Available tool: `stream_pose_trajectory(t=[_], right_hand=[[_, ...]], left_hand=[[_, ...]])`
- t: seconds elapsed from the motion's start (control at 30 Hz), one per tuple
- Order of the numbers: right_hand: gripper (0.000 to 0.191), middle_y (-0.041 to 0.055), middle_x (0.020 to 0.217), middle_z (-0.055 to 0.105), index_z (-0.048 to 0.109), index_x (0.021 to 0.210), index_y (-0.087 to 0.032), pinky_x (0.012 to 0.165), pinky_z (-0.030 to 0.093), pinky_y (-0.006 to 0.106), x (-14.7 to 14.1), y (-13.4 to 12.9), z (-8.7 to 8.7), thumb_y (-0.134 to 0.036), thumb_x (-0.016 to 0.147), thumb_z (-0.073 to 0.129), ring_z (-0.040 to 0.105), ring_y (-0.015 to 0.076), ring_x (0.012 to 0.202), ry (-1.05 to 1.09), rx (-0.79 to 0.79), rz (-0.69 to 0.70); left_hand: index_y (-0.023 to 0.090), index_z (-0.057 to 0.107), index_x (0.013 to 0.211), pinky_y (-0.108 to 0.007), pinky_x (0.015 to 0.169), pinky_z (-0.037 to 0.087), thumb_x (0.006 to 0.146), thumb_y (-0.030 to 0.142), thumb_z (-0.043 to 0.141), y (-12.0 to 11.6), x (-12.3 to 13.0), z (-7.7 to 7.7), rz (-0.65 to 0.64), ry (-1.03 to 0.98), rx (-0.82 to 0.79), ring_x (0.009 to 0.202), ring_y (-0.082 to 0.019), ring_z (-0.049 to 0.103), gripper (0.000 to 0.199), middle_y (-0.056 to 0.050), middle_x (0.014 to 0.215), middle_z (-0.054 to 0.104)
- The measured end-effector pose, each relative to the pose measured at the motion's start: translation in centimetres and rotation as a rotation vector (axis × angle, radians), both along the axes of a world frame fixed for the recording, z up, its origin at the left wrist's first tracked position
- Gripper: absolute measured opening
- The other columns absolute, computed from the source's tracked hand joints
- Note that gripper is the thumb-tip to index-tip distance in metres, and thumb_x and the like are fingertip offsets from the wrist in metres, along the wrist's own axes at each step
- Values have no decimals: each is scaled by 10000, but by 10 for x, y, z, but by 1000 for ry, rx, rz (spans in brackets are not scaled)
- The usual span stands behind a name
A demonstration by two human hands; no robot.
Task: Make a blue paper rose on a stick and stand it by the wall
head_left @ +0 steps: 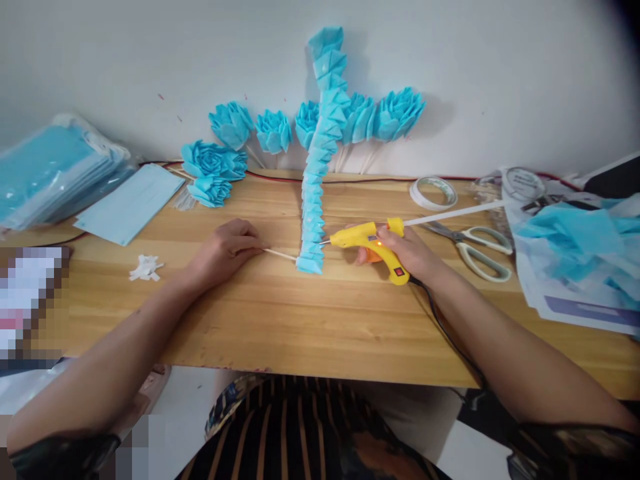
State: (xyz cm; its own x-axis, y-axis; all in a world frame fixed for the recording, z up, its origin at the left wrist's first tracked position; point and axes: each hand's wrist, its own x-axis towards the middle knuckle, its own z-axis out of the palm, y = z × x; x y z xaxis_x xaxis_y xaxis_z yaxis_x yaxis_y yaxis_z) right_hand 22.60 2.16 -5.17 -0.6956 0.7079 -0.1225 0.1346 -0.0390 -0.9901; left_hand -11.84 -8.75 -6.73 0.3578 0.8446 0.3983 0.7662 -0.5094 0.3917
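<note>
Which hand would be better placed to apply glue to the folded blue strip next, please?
Probably the right: the right hand holds the yellow glue gun, nozzle at the blue strip's near end, while the left hand grips the thin stick.

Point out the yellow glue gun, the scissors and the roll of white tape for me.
Yellow glue gun (pixel 356 235): head view, on its barrel.
Scissors (pixel 457 237): head view, near the pivot between blades and handles.
Roll of white tape (pixel 425 205): head view, on its near rim.
</note>
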Motion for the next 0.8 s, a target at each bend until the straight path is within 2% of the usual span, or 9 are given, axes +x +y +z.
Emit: stream_pose_trajectory(t=[0.2,0.4,0.53,0.7,0.8], right_hand=[[644,69,738,740,729,1083,-129,752,566,274,0,-2,2,-716,845,618,691,178,736,4,4,11],[601,67,716,736,743,935,-165,739,581,307,-1,-2,5,-742,804,639,703,201,735,-8,26,13],[516,51,713,721,729,915,-204,745,587,345,0,-2,1,-702,846,614,711,208,728,82,-77,-9],[699,84,711,699,679,702,-223,819,578,424,-8,-10,2,-837,862,385,720,255,850,184,-191,52],[801,106,707,692,672,693,-211,882,561,462,-21,-17,3,-914,810,308,707,285,910,200,-186,82]], left_hand=[[187,784,964,-297,727,491,996,268,567,0,2,0,-41,-22,-26,829,-182,637,234,-84,876,694],[179,785,963,-288,715,488,996,272,568,0,3,0,-72,-28,-35,829,-178,636,239,-93,881,695],[183,786,977,-285,718,488,992,262,575,0,4,-2,-82,-33,-45,839,-176,636,225,-93,900,697],[189,786,971,-275,717,489,989,241,580,1,4,-2,-95,-40,-31,838,-169,639,213,-86,901,693],[190,787,969,-272,709,488,989,238,579,1,5,-2,-100,-35,-27,833,-168,639,215,-88,899,693]])
